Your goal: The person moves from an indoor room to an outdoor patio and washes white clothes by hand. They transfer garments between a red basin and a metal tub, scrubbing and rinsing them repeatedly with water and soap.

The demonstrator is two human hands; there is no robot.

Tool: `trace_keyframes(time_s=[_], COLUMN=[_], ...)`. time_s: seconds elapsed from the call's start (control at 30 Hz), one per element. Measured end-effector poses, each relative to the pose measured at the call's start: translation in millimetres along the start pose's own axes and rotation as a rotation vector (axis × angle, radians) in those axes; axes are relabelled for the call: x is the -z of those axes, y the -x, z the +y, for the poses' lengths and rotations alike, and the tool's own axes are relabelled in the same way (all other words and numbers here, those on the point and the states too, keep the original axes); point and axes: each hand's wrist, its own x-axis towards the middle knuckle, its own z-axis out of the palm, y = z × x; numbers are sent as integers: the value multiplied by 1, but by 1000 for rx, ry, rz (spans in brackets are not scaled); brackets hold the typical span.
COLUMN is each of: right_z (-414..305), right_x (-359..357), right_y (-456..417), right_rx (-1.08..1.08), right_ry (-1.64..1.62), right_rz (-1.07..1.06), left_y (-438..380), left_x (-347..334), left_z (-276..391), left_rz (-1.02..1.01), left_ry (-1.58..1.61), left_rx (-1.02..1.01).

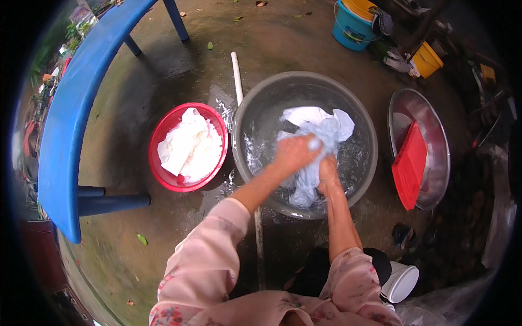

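Note:
A wide grey plastic basin (253,175) of water stands before me on wet ground. In it lies a bunched, wet, pale cloth (306,191), blurred in part by motion. My left hand (297,153) is closed over the upper left of the cloth, with a white patch at its fingers that is too blurred to name. My right hand (328,173) grips the cloth's lower right side, close to the water. Left of the basin, a red plastic basin (155,169) holds crumpled white cloth (183,142) with suds or more white fabric.
A blue plastic table (77,102) stands at the left. A white pipe (236,77) runs under the grey basin. At the right, a metal basin (440,163) holds a red plastic tray (410,167). Buckets in turquoise (346,34) and yellow (427,60) stand beyond; a white bucket (401,283) is near me.

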Motion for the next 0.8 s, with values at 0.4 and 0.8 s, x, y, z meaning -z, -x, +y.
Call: trace_keyframes(time_s=[0.4, 0.8], right_z=[17, 24], right_x=[63, 17], right_y=[-12, -7], right_rx=[361, -344], right_ry=[733, -503], right_rz=[182, -358], left_y=[-41, 23], left_x=[-4, -58], left_z=[-63, 2], left_rz=[-122, 55], left_ry=[483, 226], left_rx=[-15, -105])
